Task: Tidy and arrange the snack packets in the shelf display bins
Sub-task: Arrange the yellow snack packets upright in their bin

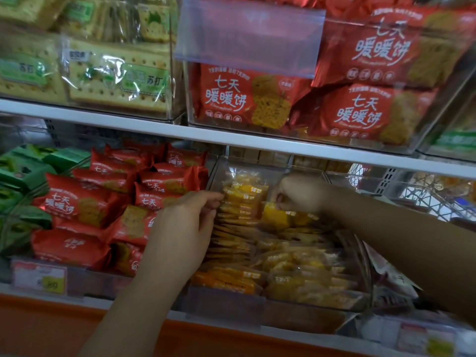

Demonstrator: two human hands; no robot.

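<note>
Left hand (185, 228) curls its fingertips over the upright yellow packets (239, 199) at the left wall of the clear bin (216, 171). Right hand (301, 193) pinches a tilted packet (274, 217) mid-bin. The wrappers are transparent, showing orange-yellow biscuits stacked in rows. Red packets (85, 202) lie left of the bin.

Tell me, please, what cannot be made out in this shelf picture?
Head view:
- Price label: print blurred.
- Right hand: its grip on the yellow packets is hidden by its own knuckles.
- Upper red packets: partly behind the clear label holder.
- Far-right bin: contents blurred, cut off by the frame edge.
</note>
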